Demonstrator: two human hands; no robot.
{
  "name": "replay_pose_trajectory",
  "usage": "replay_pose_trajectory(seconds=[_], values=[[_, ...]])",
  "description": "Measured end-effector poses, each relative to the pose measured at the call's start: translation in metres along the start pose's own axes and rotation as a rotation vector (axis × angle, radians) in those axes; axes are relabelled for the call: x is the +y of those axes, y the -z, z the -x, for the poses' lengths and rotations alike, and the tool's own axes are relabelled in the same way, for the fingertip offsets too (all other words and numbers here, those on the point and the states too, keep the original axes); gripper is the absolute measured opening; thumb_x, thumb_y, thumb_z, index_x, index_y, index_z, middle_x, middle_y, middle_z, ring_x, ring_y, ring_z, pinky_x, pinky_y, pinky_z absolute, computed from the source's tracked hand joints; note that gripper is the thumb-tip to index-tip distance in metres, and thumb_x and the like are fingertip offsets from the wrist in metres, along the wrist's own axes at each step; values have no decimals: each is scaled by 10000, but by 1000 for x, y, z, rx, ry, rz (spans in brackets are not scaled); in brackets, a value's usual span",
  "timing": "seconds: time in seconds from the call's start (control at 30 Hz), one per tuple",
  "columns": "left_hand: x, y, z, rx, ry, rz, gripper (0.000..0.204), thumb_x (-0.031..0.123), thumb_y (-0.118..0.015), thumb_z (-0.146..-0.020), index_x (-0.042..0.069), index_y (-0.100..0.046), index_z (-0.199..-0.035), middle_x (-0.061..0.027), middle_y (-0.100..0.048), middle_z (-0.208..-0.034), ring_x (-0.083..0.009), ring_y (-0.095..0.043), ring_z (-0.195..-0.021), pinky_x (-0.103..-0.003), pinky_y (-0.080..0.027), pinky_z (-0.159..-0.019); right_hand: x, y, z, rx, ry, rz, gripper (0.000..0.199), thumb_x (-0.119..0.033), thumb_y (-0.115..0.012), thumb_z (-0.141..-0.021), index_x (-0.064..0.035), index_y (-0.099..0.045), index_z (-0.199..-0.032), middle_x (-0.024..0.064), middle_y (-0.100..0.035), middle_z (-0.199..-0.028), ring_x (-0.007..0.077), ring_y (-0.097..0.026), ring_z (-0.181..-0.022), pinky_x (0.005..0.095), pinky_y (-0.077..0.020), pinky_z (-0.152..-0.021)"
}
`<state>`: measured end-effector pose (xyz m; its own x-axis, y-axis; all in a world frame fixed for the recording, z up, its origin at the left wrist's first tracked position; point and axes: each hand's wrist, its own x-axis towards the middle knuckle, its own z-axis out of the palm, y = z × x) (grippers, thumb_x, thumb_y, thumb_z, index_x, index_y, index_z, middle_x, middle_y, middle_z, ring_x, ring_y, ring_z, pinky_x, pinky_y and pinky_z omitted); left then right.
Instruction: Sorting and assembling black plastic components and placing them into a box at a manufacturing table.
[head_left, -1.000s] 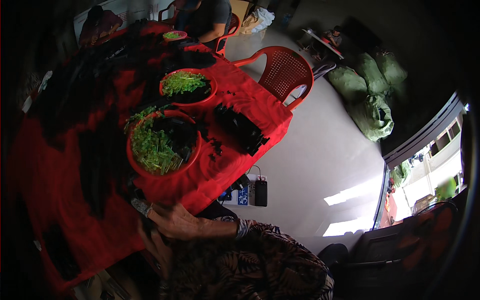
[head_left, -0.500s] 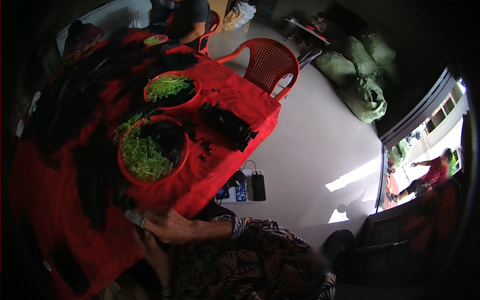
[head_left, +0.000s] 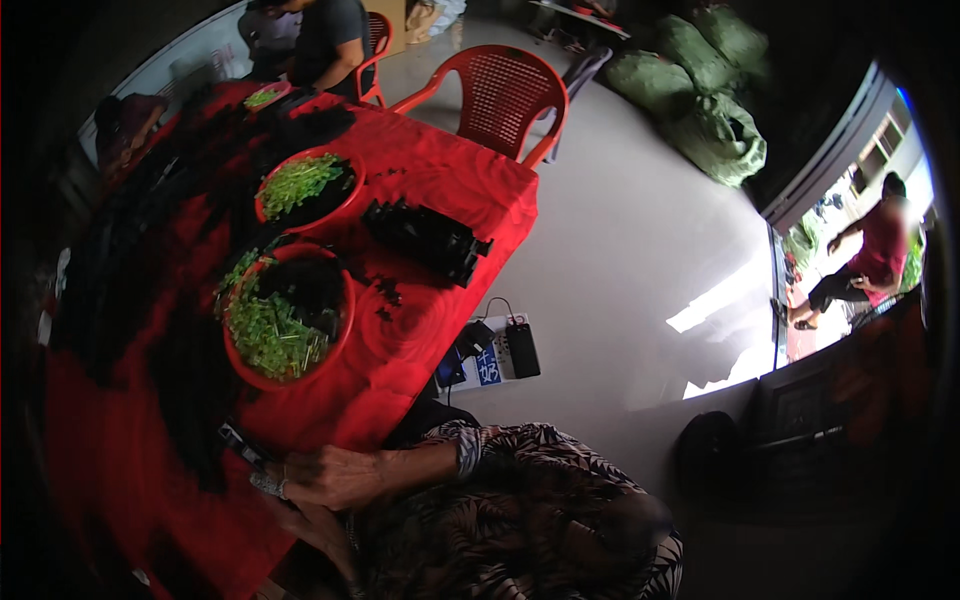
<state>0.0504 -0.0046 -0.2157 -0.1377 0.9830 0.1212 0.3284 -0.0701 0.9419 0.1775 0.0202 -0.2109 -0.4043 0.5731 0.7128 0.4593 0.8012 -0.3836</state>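
Observation:
At the table's near edge my right hand (head_left: 335,475) is closed, its fingers bent around something mostly hidden. A dark piece with a pale shiny strip (head_left: 240,445) shows just past its fingertips, and a greyish band (head_left: 267,485) lies at the fingers. Beneath it, my left hand (head_left: 318,528) is blurred and partly covered, so its fingers do not show clearly. Beyond the hands stands a red basin (head_left: 347,325) with small light-green pieces (head_left: 275,335) and black pieces (head_left: 305,285). Long black pieces (head_left: 190,400) lie left of my hands.
A second red basin (head_left: 358,190) and a black bundle (head_left: 425,240) sit farther back on the red tablecloth (head_left: 400,350). A red chair (head_left: 510,95) stands beyond. Below the table edge is a box with a black device (head_left: 521,350). Green sacks (head_left: 725,140) and people are around.
The view has shifted, moving the table and basins slightly left. My hands stay together at the table edge, and the pale-striped piece now shows more clearly. The person outside appears more upright.

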Motion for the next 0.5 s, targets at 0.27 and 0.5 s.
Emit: replay_pose_trajectory(seconds=[0.27,0.5], values=[[-49,33,5,27,-34,-66,543,294,-347,-1052,-54,-338,-1469,-151,-530,-1357,-215,-547,-1177,-281,-420,-1005,-5,-26,2,14,100,-34,269,-90,-691,-719,18,-527,-903,326,-565,-1261,307,-661,-931,361,-591,-569],[-54,86,33,447,-487,-840,378,148,-345,-1081,-21,-581,-1325,-146,-670,-1152,-211,-649,-970,-259,-533,-795,-44,-36,-8,23,190,-53,364,-111,-632,-715,58,-620,-1036,290,-563,-1328,295,-672,-960,366,-580,-610]])
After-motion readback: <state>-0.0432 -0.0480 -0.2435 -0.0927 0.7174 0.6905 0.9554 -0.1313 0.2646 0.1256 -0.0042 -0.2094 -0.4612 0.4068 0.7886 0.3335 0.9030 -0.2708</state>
